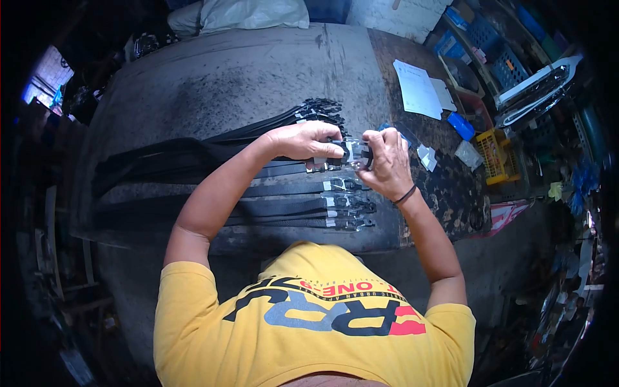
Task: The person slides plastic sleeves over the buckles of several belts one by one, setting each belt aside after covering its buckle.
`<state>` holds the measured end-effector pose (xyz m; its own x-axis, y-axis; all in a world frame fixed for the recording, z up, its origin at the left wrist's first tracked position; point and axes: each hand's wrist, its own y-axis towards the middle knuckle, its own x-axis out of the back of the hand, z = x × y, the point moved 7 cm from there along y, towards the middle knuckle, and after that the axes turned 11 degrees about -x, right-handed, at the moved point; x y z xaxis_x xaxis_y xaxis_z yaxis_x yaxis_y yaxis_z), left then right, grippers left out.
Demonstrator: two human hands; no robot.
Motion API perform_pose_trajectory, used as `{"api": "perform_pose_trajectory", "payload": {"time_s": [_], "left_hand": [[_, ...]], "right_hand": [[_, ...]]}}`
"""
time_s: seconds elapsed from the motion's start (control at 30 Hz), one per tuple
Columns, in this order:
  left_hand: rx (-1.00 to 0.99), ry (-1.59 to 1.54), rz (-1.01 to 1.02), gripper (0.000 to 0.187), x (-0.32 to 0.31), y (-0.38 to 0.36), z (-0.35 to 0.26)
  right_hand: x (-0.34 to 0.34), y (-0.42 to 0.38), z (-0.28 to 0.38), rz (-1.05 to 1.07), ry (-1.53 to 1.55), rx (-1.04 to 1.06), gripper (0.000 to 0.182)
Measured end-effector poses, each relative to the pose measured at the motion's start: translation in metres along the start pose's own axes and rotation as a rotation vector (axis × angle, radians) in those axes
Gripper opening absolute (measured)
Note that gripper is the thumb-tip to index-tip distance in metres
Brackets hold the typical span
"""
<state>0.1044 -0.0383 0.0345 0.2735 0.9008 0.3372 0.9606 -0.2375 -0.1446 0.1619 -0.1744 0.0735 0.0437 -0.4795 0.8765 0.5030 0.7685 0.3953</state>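
Left hand (308,142), right hand (391,162) pinch plastic-wrapped strap end (356,153); black straps (148,158) crowd near left forearm; papers (418,89), yellow basket (496,161) farther right

Wht papers (417,90) nr blue item (460,126) & ylw basket (492,166); wht sack (255,14) at back.

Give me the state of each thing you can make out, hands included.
Left hand: closed on the plastic-covered piece
Right hand: fingers bent, pinching its other side
Plastic-covered piece: held between both hands; fastened or not, cannot tell
Upper black straps: lying bunched
Lower black straps: laid out side by side
White papers: lying flat
Tabletop: stained
Wristband: worn, right wrist
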Motion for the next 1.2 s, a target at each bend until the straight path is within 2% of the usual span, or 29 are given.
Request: {"api": "perform_pose_trajectory", "payload": {"time_s": [0.13,0.2,0.27,0.33,0.53,0.63,0.7,0.77,0.87,0.97,1.0,1.1,1.2], "left_hand": [[0.014,0.007,0.044,0.047,-0.006,-0.007,-0.001],[-0.128,-0.035,0.047,0.052,-0.007,-0.008,-0.007],[-0.101,-0.06,0.091,0.054,-0.009,-0.006,0.002],[-0.204,-0.129,0.096,0.054,-0.012,-0.004,-0.001],[-0.191,-0.118,0.119,0.054,-0.014,-0.002,-0.009],[-0.178,-0.161,0.077,0.053,-0.012,-0.001,-0.011],[-0.203,-0.136,0.077,0.052,-0.014,0.004,-0.008],[-0.228,-0.109,0.079,0.052,-0.016,0.007,-0.008],[-0.156,-0.053,0.036,0.049,-0.017,0.008,-0.013],[0.001,0.068,-0.009,0.045,-0.009,0.006,-0.01],[0.002,0.068,-0.011,0.045,-0.008,0.005,-0.008],[-0.08,-0.183,0.035,0.046,-0.008,-0.006,0.001],[-0.148,-0.152,0.037,0.047,-0.011,-0.004,0.002]], "right_hand": [[0.0,-0.002,-0.003,-0.006,0.035,-0.029,0.06],[0.001,-0.003,-0.003,0.002,0.021,-0.026,0.061],[0.003,-0.003,0.0,-0.003,-0.007,-0.004,0.061],[0.002,-0.005,0.002,-0.008,-0.036,0.019,0.061],[-0.002,-0.008,0.004,-0.015,-0.117,0.074,0.069],[0.0,-0.006,-0.003,0.041,0.007,0.013,0.07],[0.002,-0.007,-0.001,0.042,-0.018,0.02,0.059],[0.002,-0.007,0.006,0.011,-0.069,0.062,0.058],[0.001,-0.008,0.01,-0.034,-0.137,0.108,0.056],[0.0,-0.005,0.006,0.027,-0.153,0.078,0.055],[0.002,-0.004,0.002,0.033,-0.122,0.048,0.054],[0.003,-0.002,0.0,0.043,-0.099,0.026,0.053],[-0.003,-0.002,0.004,0.068,-0.139,0.057,0.051]]}}
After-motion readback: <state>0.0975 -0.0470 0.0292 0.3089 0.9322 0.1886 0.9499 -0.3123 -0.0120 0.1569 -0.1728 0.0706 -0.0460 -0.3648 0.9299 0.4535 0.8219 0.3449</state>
